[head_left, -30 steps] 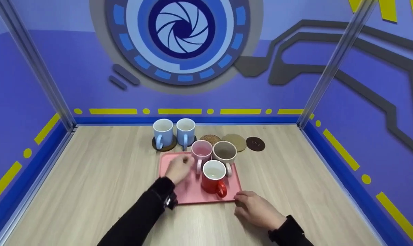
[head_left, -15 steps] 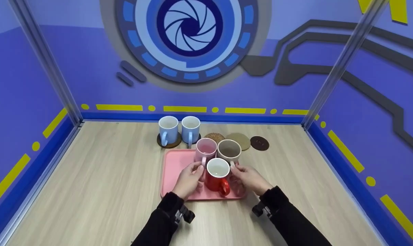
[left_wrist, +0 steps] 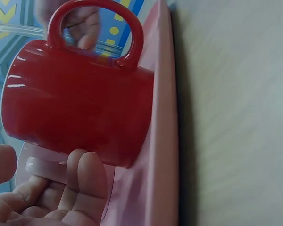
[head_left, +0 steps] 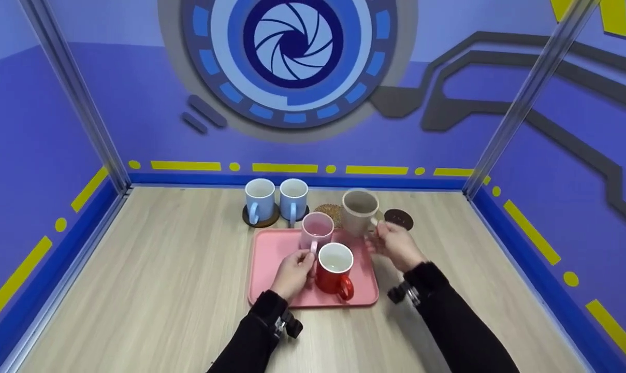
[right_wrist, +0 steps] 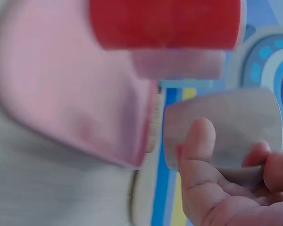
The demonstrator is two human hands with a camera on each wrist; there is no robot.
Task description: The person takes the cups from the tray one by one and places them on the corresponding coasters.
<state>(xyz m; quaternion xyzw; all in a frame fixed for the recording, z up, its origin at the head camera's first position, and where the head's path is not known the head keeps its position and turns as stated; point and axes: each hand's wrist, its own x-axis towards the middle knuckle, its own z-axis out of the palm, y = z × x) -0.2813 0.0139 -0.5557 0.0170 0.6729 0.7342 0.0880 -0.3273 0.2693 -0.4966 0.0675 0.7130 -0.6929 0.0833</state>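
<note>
Purple walls with a blue aperture emblem and yellow dashes close in a pale wooden table (head_left: 152, 269), seen first from the head camera. Under both hands lies a pink tray (head_left: 263, 259) carrying a red mug (head_left: 333, 269) and, just beyond it, a pink mug (head_left: 317, 230); both mugs look empty, the red one white inside. The left hand (head_left: 293, 272) has its fingers curled at the pink mug's handle, just left of the red mug. The right hand (head_left: 395, 246) grips the handle of a beige mug (head_left: 359, 211), held off the tray beyond its far right corner, upright and empty as far as shows. Beyond the left hand two blue mugs (head_left: 276, 199) stand side by side, the left one on a dark coaster (head_left: 261, 221). A woven coaster (head_left: 329, 210) peeks out between the pink and beige mugs, and a dark brown coaster (head_left: 399, 217) lies just past the right hand. From the left wrist, the red mug (left_wrist: 78, 103) fills the frame, standing on the tray (left_wrist: 155, 179), with the left hand's fingers (left_wrist: 85, 183) wrapped about the pink mug's handle (left_wrist: 45, 165). From the right wrist, blurred, the right hand's fingers (right_wrist: 200, 155) clamp the beige mug (right_wrist: 221, 125), with the red mug (right_wrist: 165, 23) and pink mug (right_wrist: 179, 63) behind on the tray (right_wrist: 66, 94).
</note>
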